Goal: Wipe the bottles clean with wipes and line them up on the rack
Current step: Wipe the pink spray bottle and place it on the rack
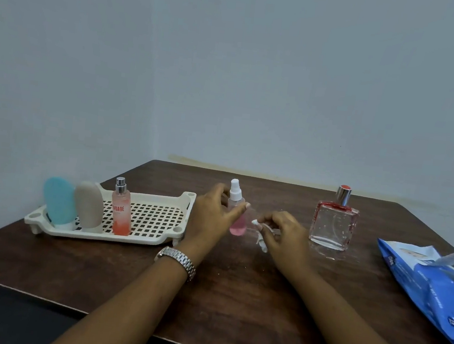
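Left hand (213, 215) grips a small clear spray bottle of pink liquid (236, 224), upright just right of the cream perforated plastic rack (107, 237). Right hand (284, 231) pinches a crumpled white wipe (261, 244) beside it. A square red-edged glass bottle (332, 227) stands on the brown wooden bench (235, 298), near a blue wipes pack (429, 285).

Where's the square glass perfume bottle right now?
Head view: the square glass bottle stands upright on the table, right of centre, between the right hand and the blue wipes pack.
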